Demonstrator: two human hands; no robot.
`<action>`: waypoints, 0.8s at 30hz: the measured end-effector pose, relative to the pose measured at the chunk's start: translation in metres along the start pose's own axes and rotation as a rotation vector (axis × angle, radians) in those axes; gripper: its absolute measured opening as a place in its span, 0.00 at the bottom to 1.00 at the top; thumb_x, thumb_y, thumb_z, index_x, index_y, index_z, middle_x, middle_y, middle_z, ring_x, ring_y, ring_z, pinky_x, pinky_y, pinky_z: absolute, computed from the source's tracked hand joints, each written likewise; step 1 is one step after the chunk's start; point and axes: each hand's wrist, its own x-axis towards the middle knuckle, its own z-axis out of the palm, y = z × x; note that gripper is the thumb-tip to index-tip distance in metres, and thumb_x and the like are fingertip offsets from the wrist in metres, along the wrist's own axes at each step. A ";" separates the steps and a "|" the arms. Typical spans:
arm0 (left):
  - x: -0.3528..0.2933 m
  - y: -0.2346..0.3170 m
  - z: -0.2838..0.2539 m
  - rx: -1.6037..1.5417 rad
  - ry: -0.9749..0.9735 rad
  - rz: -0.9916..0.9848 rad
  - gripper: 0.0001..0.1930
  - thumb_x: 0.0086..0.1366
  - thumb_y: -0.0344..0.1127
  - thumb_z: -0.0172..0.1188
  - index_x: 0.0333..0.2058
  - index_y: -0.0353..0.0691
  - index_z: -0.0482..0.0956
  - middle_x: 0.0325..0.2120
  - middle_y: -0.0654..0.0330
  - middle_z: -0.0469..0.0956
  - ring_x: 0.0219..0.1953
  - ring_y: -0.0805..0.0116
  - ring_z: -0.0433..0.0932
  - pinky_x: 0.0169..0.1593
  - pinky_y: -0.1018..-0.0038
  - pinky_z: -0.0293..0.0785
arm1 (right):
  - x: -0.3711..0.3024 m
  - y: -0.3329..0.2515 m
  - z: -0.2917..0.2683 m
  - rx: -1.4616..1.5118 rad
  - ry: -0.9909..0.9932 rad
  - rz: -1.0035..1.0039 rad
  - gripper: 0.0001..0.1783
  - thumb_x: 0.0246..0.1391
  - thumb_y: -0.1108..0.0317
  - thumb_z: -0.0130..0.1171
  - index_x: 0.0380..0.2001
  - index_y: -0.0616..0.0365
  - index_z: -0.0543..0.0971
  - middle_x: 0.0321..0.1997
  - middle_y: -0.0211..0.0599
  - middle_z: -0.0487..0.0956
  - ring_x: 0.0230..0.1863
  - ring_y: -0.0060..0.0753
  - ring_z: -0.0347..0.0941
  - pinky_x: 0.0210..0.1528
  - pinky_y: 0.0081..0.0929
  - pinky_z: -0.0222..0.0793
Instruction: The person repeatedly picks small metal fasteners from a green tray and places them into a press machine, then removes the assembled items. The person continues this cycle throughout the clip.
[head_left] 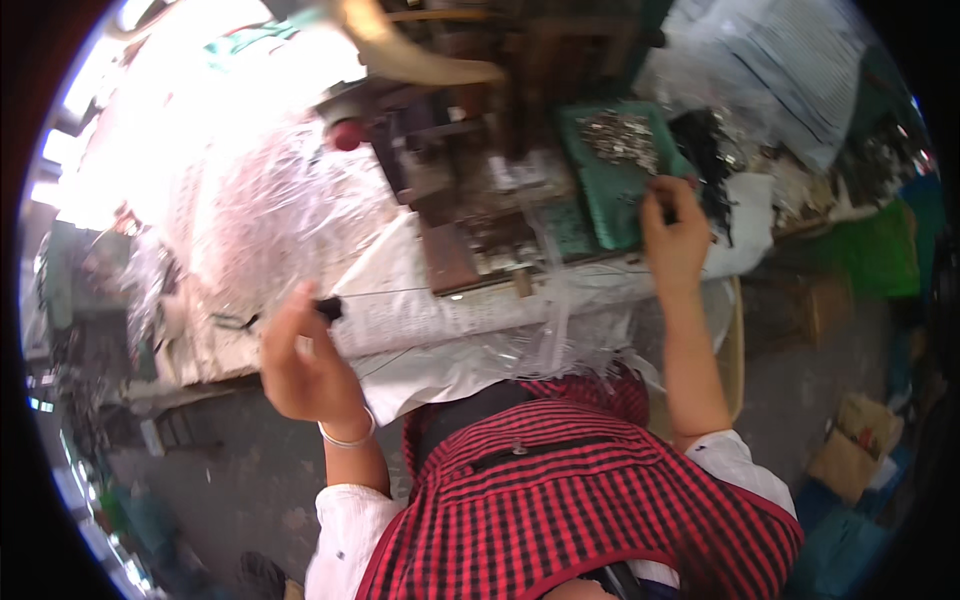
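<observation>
My left hand (312,365), with a white bangle at the wrist, is raised at the left front of the bench, its fingers closed around a small black piece (328,308). A thin dark line runs from beside that piece toward the machine. Over the right rim of a green tray (608,200), my right hand (675,238) has thumb and forefinger pinched together; what lies between them is too small to make out. A heap of small shiny metal parts (620,138) fills the tray's far end. Between my hands stands a dark metal machine (465,225), with a red knob (347,135) at its left.
Crumpled clear plastic (290,190) covers the bench's left side. Dark strips (708,150) and more plastic bags (765,70) lie right of the tray. White sheeting (460,318) hangs along the front edge. A cardboard box (855,447) stands on the floor at right.
</observation>
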 end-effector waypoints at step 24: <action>0.042 -0.127 0.051 0.112 -0.400 -0.404 0.08 0.71 0.35 0.64 0.43 0.39 0.89 0.39 0.58 0.89 0.38 0.68 0.85 0.45 0.73 0.78 | -0.010 -0.050 -0.026 0.123 0.030 -0.236 0.07 0.59 0.79 0.64 0.41 0.62 0.85 0.41 0.36 0.85 0.45 0.34 0.81 0.51 0.26 0.73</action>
